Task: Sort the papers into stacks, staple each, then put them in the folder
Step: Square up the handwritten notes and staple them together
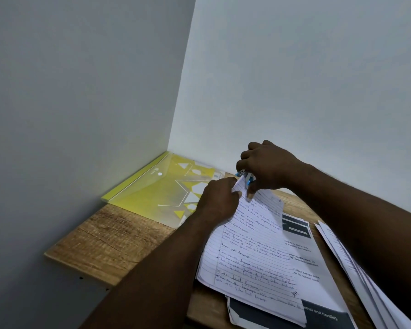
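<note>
At lower right, a printed sheet (323, 314) reads "panel and handle)", half covered by handwritten lined pages (252, 252) whose script is illegible. The left hand (217, 198) pinches their top corner, where the right hand (268, 166) clamps a mostly hidden blue stapler (246, 178). Beyond, centre left, lies the yellow folder (157, 188).

folder (157, 186): translucent yellow, with white polygons and thin white lines
stapler (246, 178): blue and silver
lined sheets (252, 252): white, ruled, dark blue handwriting
printed sheets (301, 245), at three o'clock of them: white, dark bands
table (109, 243): light brown wood grain
</note>
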Tool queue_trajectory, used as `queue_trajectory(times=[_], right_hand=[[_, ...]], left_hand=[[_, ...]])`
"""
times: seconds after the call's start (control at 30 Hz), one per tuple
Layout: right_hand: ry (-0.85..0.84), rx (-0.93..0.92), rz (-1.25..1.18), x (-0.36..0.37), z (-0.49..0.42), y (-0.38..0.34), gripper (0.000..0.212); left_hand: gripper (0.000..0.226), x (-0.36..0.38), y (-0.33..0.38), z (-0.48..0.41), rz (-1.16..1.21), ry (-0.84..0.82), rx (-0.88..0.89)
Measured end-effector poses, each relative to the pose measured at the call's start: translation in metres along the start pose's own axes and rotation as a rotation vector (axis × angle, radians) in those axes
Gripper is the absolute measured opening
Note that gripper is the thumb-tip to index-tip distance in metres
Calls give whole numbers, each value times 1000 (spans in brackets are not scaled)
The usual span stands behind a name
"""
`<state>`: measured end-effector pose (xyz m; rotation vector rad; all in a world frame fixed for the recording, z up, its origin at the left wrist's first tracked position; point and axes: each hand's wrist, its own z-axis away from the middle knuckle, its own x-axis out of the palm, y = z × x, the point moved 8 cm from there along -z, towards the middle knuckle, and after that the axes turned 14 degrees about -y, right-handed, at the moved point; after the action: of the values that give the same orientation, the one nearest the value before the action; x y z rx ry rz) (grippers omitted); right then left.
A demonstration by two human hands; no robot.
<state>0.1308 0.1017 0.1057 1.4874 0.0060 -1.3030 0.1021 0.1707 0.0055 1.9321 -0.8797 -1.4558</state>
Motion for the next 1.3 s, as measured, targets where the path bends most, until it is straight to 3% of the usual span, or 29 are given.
queue_trajectory(times=[0.47,1.3], right_hand=[[40,-29,-36,0,-2,2,62],[152,-28,-123,5,-4,-4,38]], left_hand=[[7,-3,-3,0,76,-3,-8],[26,-2,-5,-3,84,-16,14]])
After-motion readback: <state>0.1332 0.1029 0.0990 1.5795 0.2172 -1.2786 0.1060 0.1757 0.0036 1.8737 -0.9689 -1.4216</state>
